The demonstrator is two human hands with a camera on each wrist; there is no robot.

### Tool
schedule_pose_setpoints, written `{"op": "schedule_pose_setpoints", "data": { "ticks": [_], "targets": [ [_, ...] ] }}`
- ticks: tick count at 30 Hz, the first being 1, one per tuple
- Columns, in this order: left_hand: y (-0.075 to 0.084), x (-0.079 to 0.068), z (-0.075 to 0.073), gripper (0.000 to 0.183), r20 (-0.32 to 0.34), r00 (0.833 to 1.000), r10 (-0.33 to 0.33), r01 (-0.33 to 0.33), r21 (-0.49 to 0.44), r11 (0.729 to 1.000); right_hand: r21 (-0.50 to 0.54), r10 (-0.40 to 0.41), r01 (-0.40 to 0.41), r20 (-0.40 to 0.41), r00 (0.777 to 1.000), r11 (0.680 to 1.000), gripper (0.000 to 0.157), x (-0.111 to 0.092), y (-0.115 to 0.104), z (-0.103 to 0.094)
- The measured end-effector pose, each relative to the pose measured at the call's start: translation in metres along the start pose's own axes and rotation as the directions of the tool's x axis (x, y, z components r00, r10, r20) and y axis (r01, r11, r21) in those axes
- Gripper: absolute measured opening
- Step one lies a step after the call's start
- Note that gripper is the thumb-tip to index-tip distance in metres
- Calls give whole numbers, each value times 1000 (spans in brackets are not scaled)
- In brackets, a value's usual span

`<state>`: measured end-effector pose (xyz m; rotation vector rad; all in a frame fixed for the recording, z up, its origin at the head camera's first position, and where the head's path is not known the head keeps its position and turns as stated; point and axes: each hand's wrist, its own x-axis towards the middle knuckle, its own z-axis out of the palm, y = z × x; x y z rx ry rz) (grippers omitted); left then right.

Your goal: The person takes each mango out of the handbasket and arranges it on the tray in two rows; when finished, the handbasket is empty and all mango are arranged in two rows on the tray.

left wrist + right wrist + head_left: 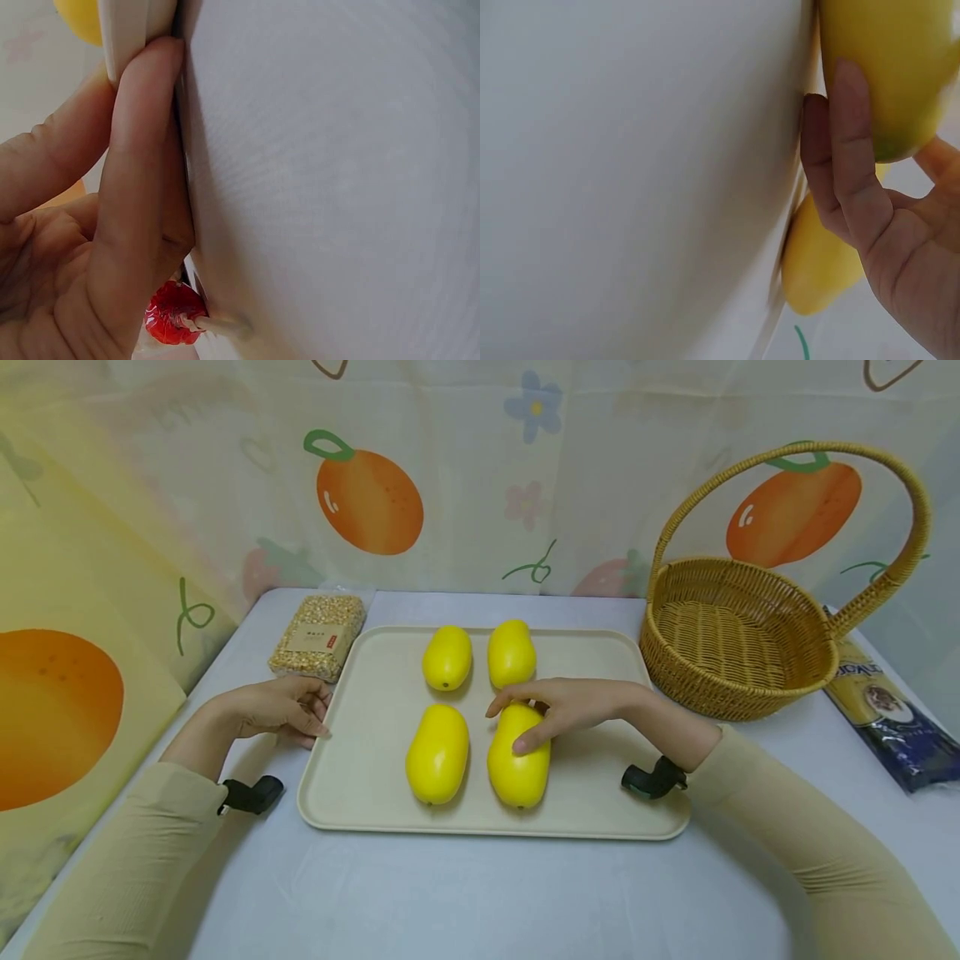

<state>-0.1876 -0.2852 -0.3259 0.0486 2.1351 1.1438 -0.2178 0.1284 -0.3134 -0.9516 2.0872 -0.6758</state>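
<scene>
Several smooth yellow oblong fruits sit on a beige tray (360,810), two at the back and two at the front. My right hand (573,710) holds the front right fruit (517,777) from above, with fingers and thumb on either side of its upper end. In the right wrist view, that fruit (892,67) has a greenish end and another yellow fruit (817,262) shows behind it. My left hand (281,710) pinches the tray's left rim (124,37) between thumb and finger.
A bag of corn kernels (318,639) lies beyond my left hand. At the right stands a wicker basket (738,693) with a tall handle, and a blue and gold packet (888,710) lies beside it. A red wrapped lollipop (174,313) appears behind my left fingers.
</scene>
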Motion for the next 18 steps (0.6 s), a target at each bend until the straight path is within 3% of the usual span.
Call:
{"op": "schedule_pose_setpoints", "data": {
  "ticks": [10,18],
  "targets": [
    [0,0,0,46,7,1000,-3,3,-2,1000,93,-5,1,43,999,996,61,-4,1,-2],
    [0,-3,1,47,0,1000,-6,6,9,1000,86,-12,9,29,1000,996,66,-14,1,-7]
  ]
}}
